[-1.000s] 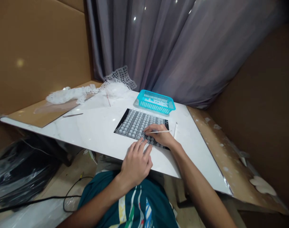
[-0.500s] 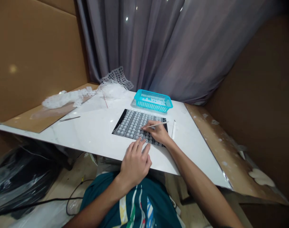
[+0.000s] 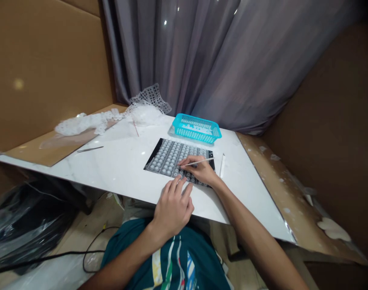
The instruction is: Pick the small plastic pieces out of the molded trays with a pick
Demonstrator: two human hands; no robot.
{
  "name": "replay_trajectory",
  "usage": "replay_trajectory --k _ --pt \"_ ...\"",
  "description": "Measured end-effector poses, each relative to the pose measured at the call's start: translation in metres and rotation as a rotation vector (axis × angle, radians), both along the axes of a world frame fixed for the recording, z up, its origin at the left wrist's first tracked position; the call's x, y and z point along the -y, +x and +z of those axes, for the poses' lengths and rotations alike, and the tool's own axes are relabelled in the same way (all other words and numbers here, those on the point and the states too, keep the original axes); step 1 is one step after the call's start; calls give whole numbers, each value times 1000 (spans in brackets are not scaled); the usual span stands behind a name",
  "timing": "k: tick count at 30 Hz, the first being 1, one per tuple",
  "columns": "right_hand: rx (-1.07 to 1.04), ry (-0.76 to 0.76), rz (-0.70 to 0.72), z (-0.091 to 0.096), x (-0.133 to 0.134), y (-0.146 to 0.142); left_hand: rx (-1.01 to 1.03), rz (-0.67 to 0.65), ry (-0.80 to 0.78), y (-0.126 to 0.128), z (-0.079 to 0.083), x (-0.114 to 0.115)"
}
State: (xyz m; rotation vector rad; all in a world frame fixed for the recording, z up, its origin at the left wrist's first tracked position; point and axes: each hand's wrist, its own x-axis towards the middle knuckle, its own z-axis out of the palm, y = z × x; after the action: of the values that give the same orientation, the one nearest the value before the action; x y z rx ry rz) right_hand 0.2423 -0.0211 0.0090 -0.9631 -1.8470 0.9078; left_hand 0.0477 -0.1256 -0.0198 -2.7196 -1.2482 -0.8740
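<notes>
A black sheet lies on the white table, covered with rows of small round whitish pieces in grey strips. My right hand pinches a thin pale stick-like tool over the sheet's middle. The tool's working tip is hidden by the fingers or too small to make out. At the sheet's near edge, my left hand rests palm down, fingers stretched out and fingertips touching the edge. Nothing shows in the left hand. Both hands cover part of the lower rows.
Behind the sheet stands a turquoise basket with white bits inside. Dark tweezers lie on the left, a slim white tool on the right. Perforated white scrap and crumpled white material lie at the back left. Cardboard walls flank the table.
My right hand has shifted slightly to the left over the sheet, and the pale tool now lies a little flatter. My left hand stays at the near edge. The view has turned slightly.
</notes>
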Motion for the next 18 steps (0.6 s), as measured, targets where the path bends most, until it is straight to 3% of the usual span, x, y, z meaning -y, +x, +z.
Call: replay_trajectory --k 7,12,18 --pt "102 46 -25 0 0 1 5 -5 1 0 0 -1" --pt "296 166 -48 -3 0 1 0 -2 8 0 -1 -1" --pt "386 271 -41 -5 -1 -2 -4 -3 11 1 1 -1"
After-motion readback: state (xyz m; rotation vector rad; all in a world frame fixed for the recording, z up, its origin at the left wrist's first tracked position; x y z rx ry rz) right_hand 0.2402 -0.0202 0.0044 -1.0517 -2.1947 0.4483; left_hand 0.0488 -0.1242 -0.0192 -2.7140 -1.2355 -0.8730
